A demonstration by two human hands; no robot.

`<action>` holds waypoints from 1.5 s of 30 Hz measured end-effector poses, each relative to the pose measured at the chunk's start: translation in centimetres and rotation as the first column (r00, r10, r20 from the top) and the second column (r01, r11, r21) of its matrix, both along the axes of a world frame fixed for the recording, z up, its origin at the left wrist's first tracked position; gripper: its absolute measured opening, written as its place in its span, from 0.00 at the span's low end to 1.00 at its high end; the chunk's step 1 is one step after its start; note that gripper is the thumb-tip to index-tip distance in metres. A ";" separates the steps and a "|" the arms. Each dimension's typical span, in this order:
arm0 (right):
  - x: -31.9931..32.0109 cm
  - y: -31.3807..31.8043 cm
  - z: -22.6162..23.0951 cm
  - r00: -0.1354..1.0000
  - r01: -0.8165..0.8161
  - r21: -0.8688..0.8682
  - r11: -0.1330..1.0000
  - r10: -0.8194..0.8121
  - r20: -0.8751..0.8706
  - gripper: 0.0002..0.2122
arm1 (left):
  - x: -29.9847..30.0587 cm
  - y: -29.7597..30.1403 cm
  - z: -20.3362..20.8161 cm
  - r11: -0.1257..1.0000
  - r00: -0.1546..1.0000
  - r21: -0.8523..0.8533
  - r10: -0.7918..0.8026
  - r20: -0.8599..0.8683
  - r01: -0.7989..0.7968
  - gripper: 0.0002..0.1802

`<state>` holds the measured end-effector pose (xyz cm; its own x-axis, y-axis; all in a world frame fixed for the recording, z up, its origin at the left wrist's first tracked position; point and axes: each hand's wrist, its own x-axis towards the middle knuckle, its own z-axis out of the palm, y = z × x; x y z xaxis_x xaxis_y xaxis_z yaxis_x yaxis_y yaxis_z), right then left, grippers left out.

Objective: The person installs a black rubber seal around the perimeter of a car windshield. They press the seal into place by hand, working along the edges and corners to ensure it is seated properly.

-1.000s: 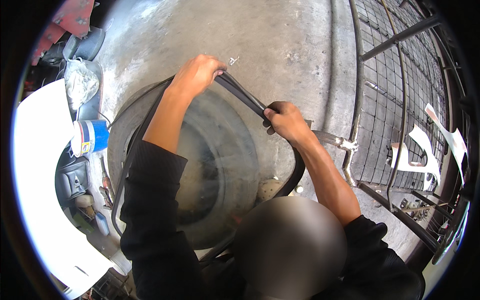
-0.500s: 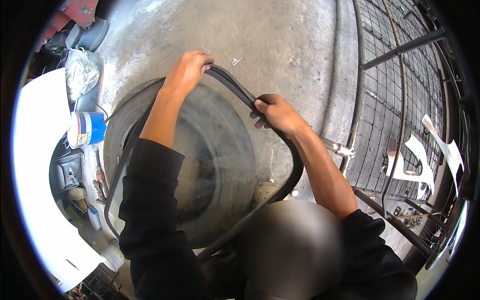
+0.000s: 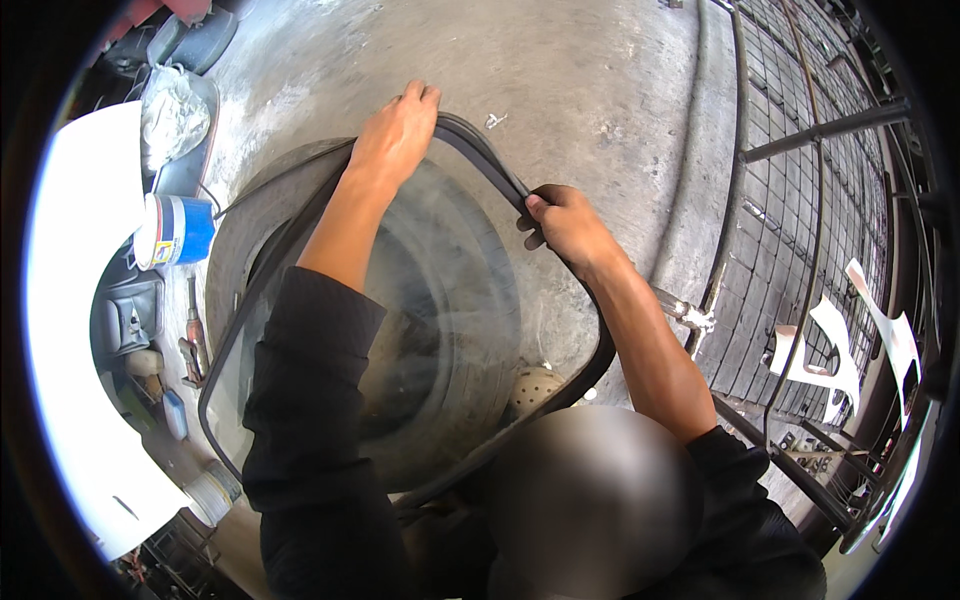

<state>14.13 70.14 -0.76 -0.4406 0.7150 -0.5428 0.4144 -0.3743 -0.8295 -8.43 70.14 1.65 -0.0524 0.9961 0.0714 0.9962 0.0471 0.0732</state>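
Note:
A pane of glass edged with a black rubber seal lies in front of me, over a tyre that shows through it. My left hand is closed over the seal at the far corner, its fingertips partly hidden. Farther right, my right hand pinches the same seal, thumb on top and fingers curled under. Between the hands the strip shows as a double band. My left forearm covers part of the pane, and a blurred round patch hides part of its near edge.
At the left stand a blue-and-white can, a red-handled tool and a large white panel. A plastic bag lies behind the can. Wire mesh racking with white cut pieces fills the right. A perforated shoe shows under the pane.
My left hand and the far corner of the seal have shifted slightly away from me. The whole view has turned a little. My right hand keeps its hold.

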 end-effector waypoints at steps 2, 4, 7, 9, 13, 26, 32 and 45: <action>-0.3 -0.2 -0.2 0.995 0.009 0.061 0.998 -0.015 0.103 0.15 | 0.6 0.3 0.6 0.997 1.000 -0.065 0.029 -0.007 -0.029 0.11; -0.2 0.1 -1.1 0.973 -0.019 0.170 0.985 -0.021 0.231 0.16 | 1.2 0.9 1.2 0.994 0.999 -0.097 0.047 0.014 -0.046 0.13; 0.0 1.3 -0.6 0.999 0.001 -0.104 0.995 0.004 0.053 0.16 | 1.3 0.8 1.2 0.995 0.997 -0.080 0.060 0.044 -0.056 0.13; 0.0 2.1 1.0 0.995 -0.092 -0.221 0.971 0.099 0.019 0.15 | 0.4 0.3 1.0 0.999 0.999 -0.007 0.035 0.034 -0.035 0.13; 0.4 3.3 1.0 0.977 -0.203 -0.165 0.965 0.188 -0.097 0.15 | 0.1 0.9 1.1 0.993 0.986 -0.087 0.095 0.138 -0.084 0.14; -1.2 3.1 0.3 0.985 -0.073 -0.202 0.977 0.038 -0.171 0.15 | -1.3 0.0 0.0 0.998 0.970 0.005 0.057 0.234 -0.060 0.04; -3.3 3.5 0.1 1.000 -0.011 -0.139 0.990 0.011 -0.002 0.15 | -1.4 0.5 -0.8 0.998 0.970 0.044 0.035 0.242 -0.047 0.06; -6.0 4.3 0.1 0.997 -0.010 -0.033 0.999 0.013 0.076 0.13 | -1.1 -0.6 -0.4 0.992 0.955 0.073 0.080 0.285 -0.105 0.08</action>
<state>8.17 74.39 -0.67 -0.4051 0.6917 -0.5979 0.4807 -0.3952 -0.7828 -9.49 69.54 1.27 -0.1745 0.9765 0.1263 0.9263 0.1193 0.3573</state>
